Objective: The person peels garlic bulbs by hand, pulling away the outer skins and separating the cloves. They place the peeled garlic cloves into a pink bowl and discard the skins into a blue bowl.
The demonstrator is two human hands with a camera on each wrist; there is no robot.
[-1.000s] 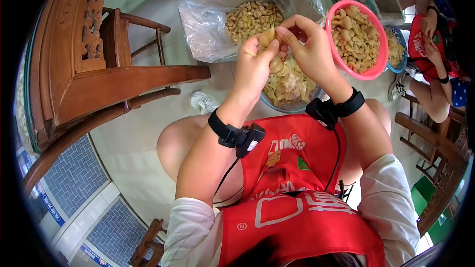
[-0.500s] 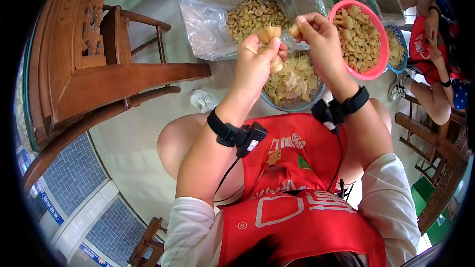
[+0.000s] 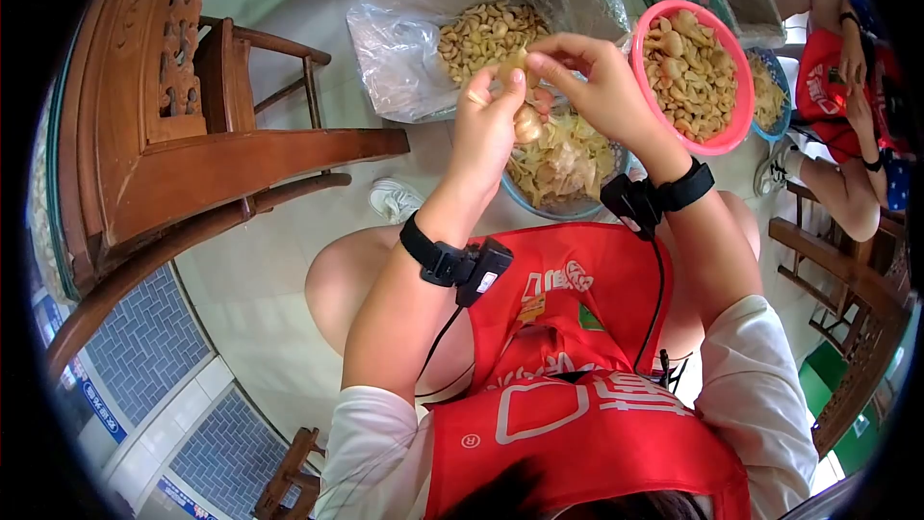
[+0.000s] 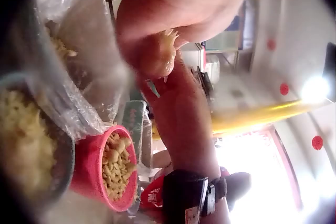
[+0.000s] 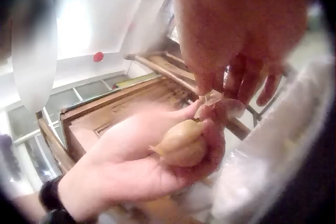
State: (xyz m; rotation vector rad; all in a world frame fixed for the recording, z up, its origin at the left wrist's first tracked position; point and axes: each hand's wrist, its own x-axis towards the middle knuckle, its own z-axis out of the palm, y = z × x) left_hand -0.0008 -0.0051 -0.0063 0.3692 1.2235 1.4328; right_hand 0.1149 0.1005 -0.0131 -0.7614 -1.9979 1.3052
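In the head view my left hand (image 3: 484, 130) holds a whole garlic bulb (image 3: 527, 123) in its palm. The bulb (image 5: 181, 142) shows plump and wet-looking in the right wrist view, under the curled fingers. Above it, thin translucent garlic skin (image 5: 214, 102) sticks up at the left thumb and fingertips. My right hand (image 3: 608, 91) meets the left one there, its thumb and forefinger pinching at the skin. Below both hands stands a blue bowl (image 3: 539, 213) of pale garlic peelings (image 3: 568, 169).
A plastic-lined box (image 3: 395, 67) with peeled cloves (image 3: 491, 34) stands beyond the hands. To the right is a pink basin (image 3: 739, 120) of garlic, then a smaller blue bowl (image 3: 782, 125). Another person (image 3: 847, 87) sits at far right; a carved wooden chair (image 3: 250, 173) is at left.
My right hand moved apart to the right with a small piece of garlic, then came back to the left hand's fingertips. That piece no longer shows in it. The left hand kept the bulb.
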